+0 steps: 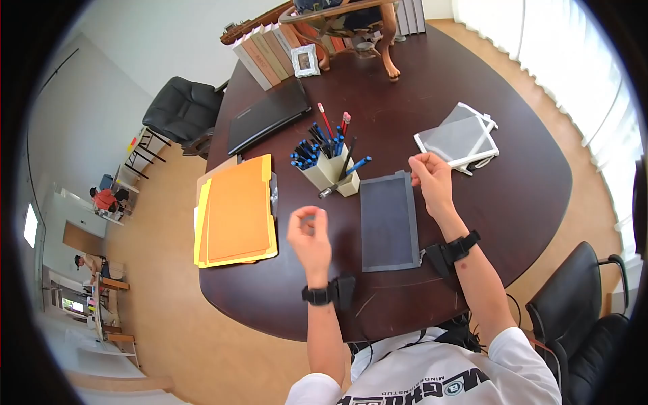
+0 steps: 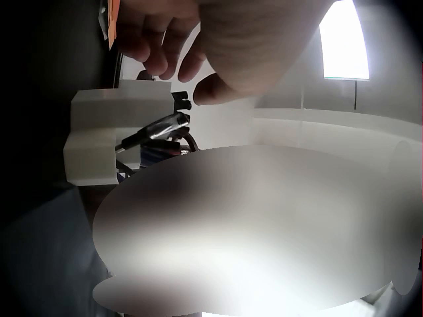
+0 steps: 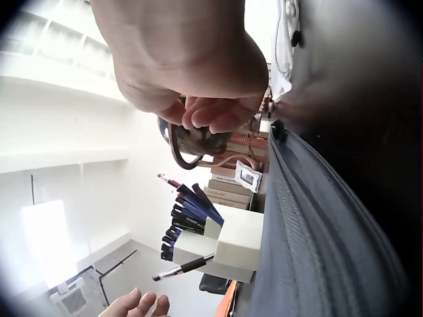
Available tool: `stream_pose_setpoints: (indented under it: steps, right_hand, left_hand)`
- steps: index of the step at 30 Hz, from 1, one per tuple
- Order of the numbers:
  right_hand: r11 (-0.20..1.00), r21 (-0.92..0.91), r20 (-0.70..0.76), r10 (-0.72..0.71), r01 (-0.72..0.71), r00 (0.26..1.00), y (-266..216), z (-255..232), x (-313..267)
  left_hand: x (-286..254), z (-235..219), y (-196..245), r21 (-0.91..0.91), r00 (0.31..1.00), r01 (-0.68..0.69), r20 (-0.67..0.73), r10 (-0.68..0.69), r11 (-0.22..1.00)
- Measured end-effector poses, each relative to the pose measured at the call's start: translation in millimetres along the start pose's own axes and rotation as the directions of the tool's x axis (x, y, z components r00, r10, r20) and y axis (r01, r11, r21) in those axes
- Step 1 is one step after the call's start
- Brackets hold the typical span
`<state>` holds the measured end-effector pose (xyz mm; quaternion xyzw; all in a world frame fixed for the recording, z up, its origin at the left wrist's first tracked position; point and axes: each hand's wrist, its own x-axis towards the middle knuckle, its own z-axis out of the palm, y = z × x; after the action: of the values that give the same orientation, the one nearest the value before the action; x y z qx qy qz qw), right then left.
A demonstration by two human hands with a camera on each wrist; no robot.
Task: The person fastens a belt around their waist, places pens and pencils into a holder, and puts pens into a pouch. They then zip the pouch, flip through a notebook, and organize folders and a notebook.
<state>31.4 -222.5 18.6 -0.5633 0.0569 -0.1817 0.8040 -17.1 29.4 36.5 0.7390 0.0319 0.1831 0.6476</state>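
Observation:
My left hand point(image 1: 310, 243) hovers over the near part of the table with fingers loosely bent and nothing in them; the left wrist view shows bare fingertips point(image 2: 157, 61). A dark blue-grey zip pouch point(image 1: 388, 223) lies flat between my hands. My right hand point(image 1: 433, 185) is above its far right corner, fingers curled loosely inward. In the right wrist view no object shows at those fingers point(image 3: 218, 119), and the pouch's zipped edge point(image 3: 310, 224) runs below the hand. Beyond the pouch stands a cream pen holder point(image 1: 316, 177) full of blue and black pens, with red-tipped pencils.
Yellow and orange folders point(image 1: 239, 209) are stacked at the left. Behind them lies a closed black laptop point(image 1: 268, 116). Two clear white-edged pouches point(image 1: 459, 138) overlap at the right. Books point(image 1: 263, 54), a picture frame point(image 1: 306, 61) and a wooden-legged ornament point(image 1: 388, 40) stand at the far end.

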Motion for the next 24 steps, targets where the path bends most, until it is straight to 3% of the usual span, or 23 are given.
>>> stream_pose_setpoints:
  steps: [2, 5, 9, 10, 13, 18, 24]
  right_hand:
    - [0.994, -0.1, 0.071, 0.043, -0.036, 0.997, 3, 0, -3]
    - [0.977, -0.213, 0.155, 0.038, -0.004, 0.987, 12, -2, -6]
    - [0.938, -0.335, 0.213, -0.012, 0.085, 0.977, 26, -9, -4]
    - [0.926, -0.361, 0.226, -0.029, 0.111, 0.974, 28, -9, -4]
    - [0.895, -0.419, 0.256, -0.048, 0.155, 0.966, 30, -7, -7]
    - [0.871, -0.459, 0.265, -0.057, 0.177, 0.963, 20, -3, -10]
    - [0.869, -0.455, 0.261, -0.078, 0.194, 0.962, 21, -4, -9]
  left_hand:
    - [34, -9, -26, 0.064, 0.993, -0.045, -0.104, 0.052, 0.997]
    - [70, 1, -43, 0.081, 0.974, -0.196, -0.097, 0.203, 0.977]
    - [104, 13, -69, 0.008, 0.97, -0.197, 0.146, 0.194, 0.98]
    - [105, 16, -59, -0.097, 0.943, -0.177, 0.268, 0.197, 0.979]
    - [105, 29, -51, -0.182, 0.93, -0.153, 0.305, 0.204, 0.971]
    - [96, 27, -58, -0.054, 0.969, -0.181, 0.158, 0.188, 0.982]
    - [57, 11, -38, -0.003, 0.982, -0.122, 0.142, 0.121, 0.993]
